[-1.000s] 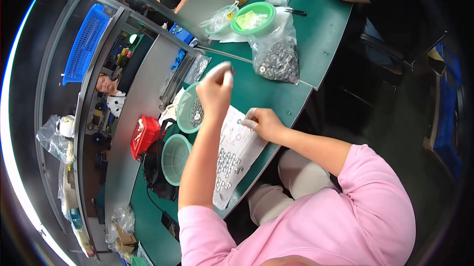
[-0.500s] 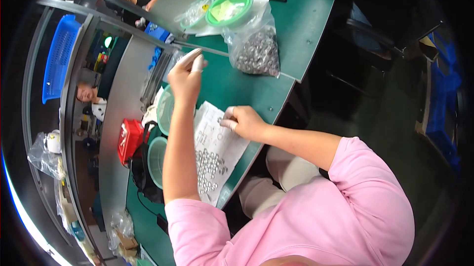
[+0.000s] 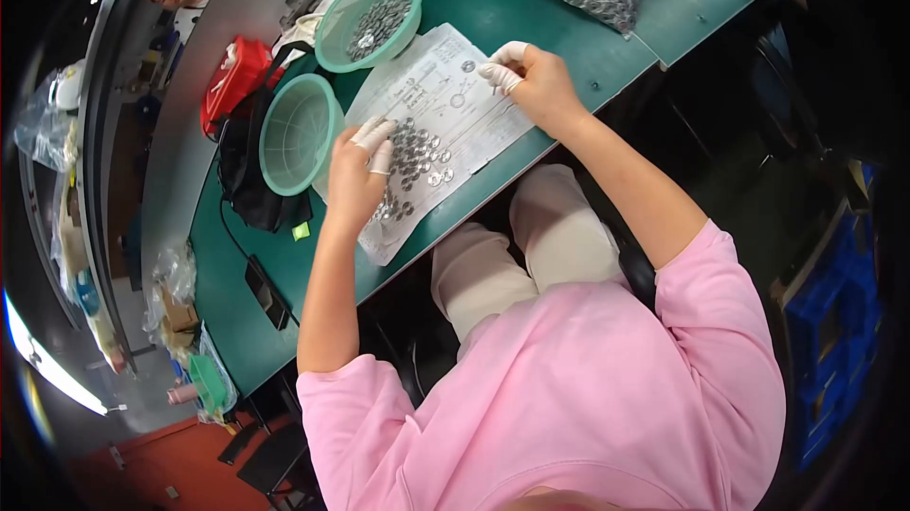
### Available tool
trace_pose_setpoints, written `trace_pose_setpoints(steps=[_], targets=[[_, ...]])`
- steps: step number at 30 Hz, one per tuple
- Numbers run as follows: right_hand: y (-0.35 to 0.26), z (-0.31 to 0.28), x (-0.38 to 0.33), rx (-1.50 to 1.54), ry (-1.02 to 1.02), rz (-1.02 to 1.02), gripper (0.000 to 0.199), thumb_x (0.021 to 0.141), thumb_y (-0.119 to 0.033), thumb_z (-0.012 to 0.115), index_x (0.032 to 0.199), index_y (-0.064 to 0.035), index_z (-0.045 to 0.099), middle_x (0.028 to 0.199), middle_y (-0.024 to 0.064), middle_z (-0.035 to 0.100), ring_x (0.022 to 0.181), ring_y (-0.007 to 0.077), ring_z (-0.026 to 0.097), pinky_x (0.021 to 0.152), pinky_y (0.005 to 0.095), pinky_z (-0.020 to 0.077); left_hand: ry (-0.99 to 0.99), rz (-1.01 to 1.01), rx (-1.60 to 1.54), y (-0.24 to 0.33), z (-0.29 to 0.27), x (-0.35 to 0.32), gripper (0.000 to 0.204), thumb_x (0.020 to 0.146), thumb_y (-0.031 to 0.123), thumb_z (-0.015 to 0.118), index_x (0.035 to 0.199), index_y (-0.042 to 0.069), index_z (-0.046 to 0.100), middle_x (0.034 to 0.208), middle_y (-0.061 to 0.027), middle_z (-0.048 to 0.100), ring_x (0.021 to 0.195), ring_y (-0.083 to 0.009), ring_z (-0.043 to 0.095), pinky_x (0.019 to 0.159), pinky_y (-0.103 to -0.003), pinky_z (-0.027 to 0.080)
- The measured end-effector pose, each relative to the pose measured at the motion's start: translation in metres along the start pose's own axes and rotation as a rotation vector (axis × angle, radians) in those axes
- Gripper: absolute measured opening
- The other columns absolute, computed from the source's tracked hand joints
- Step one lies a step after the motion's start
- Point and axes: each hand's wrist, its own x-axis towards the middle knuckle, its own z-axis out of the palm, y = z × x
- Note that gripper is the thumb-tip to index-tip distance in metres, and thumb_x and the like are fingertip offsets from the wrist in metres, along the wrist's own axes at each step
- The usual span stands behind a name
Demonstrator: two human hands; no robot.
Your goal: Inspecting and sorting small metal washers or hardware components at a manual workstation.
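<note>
Green bench, paper sheet w/ small metal discs.

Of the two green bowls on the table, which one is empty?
The green bowl nearer the left hand, at; the farther bowl holds small metal parts.

I saw shiny metal washers on matt printed paper, a smooth green table, and ribbed plastic bowls.
</note>
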Motion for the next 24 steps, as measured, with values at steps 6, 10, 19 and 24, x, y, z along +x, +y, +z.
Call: trace_pose_setpoints(steps=[6,10,19,24], targets=[[0.003,0.003,-0.004,-0.039,-0.001,-0.015,0.017,0.085,-0.018,0.067,0.082,-0.0026,0.060,0.068,-0.0017,0.057,0.060,0.0049,0.048,0.054,0.0211,0.0406,0.064,0.024,0.243,0.012,0.027,-0.008,0.034,0.085,0.024,0.058,0.114,0.009,0.062,0.132,-0.0152,0.049,0.124,-0.0377,0.037,0.102,-0.048,0.029],[0.001,0.001,-0.007,-0.088,0.007,-0.005,0.015,0.085,-0.017,0.066,0.083,-0.0029,0.060,0.068,-0.0015,0.057,0.060,0.0048,0.049,0.054,0.0204,0.0407,0.041,0.092,0.125,0.033,0.044,0.007,0.034,0.083,0.025,0.059,0.113,0.009,0.062,0.132,-0.0141,0.049,0.124,-0.0378,0.039,0.102,-0.048,0.028],[-0.004,0.008,-0.009,-0.170,-0.002,0.007,0.017,0.083,-0.015,0.069,0.080,-0.0001,0.063,0.064,0.0019,0.061,0.057,0.0064,0.052,0.052,0.0226,0.0423,0.068,0.201,-0.296,0.026,0.055,0.019,0.027,0.080,0.021,0.062,0.103,0.008,0.066,0.113,-0.0113,0.062,0.116,-0.0329,0.048,0.099,-0.044,0.034],[-0.011,0.012,-0.011,-0.305,-0.073,0.036,0.011,0.086,-0.012,0.065,0.083,-0.0019,0.062,0.072,0.0009,0.063,0.062,0.0050,0.055,0.053,0.0190,0.0431,0.081,0.212,-0.246,0.022,0.059,0.015,0.026,0.079,0.018,0.063,0.103,0.009,0.067,0.114,-0.0087,0.062,0.112,-0.0305,0.051,0.098,-0.042,0.035]])
